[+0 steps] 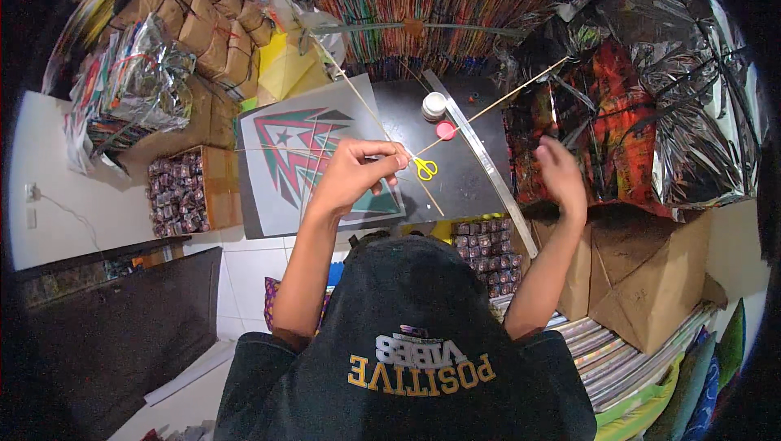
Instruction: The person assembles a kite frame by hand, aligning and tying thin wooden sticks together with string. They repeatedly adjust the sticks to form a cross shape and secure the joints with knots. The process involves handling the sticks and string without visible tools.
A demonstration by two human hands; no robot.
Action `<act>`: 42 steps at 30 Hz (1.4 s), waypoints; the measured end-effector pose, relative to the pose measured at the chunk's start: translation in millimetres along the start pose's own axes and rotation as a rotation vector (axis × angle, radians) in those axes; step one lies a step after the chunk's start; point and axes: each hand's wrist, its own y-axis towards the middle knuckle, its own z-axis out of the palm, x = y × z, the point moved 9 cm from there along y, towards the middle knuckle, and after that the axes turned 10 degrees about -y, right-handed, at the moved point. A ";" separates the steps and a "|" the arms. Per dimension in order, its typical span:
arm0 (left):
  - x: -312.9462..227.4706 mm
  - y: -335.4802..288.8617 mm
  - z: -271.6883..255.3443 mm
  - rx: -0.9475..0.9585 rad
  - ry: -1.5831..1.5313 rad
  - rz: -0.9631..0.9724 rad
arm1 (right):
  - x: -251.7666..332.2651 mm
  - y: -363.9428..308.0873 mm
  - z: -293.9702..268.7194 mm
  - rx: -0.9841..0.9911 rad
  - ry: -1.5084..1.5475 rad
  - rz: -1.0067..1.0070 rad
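From my remote seat, I see the left hand (pixel 366 168) pinching 2 long, thin, pale wooden-looking sticks (pixel 431 195) where they cross, over the middle of the matte black tabletop (pixel 399 93). Stick 1 slants from beyond the far edge, toward the far left corner, down to the near edge; stick 2 reaches out past the right edge, near the far right corner. I cannot tell whether they are tied at the crossing, as the fingertips cover it.

The right hand (pixel 563 176) is raised beyond the right edge, fingers loosely parted, with nothing visible in it.

A pair of small yellow-handled scissors (pixel 425 168) sits just beside the left fingertips; I cannot tell if it is held or lying. The pale sheet with a pointed red, green and black pattern (pixel 268 189) covers the tabletop's left part. Toward the far right corner are a round white jar (pixel 434 107), a round pinkish-red lid (pixel 444 129) and a long metal ruler (pixel 496 181) that runs out past the near edge.

I judge the sticks very light, springy and easily snapped. I would hold them right at the crossing, with light pressure, and avoid levering the long ends.
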 end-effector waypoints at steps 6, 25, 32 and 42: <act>0.5 -0.6 16.5 0.078 0.009 0.015 | 36.2 -23.0 20.8 0.120 -0.008 0.015; -5.5 3.8 25.2 0.089 0.003 0.070 | 161.1 -50.3 73.9 0.483 0.984 -0.220; -14.3 4.0 18.7 0.019 -0.073 0.076 | 142.9 -40.8 79.6 0.420 0.891 -0.109; -21.4 1.3 -17.1 -0.059 -0.186 0.115 | 9.3 -24.7 28.1 0.223 0.061 0.100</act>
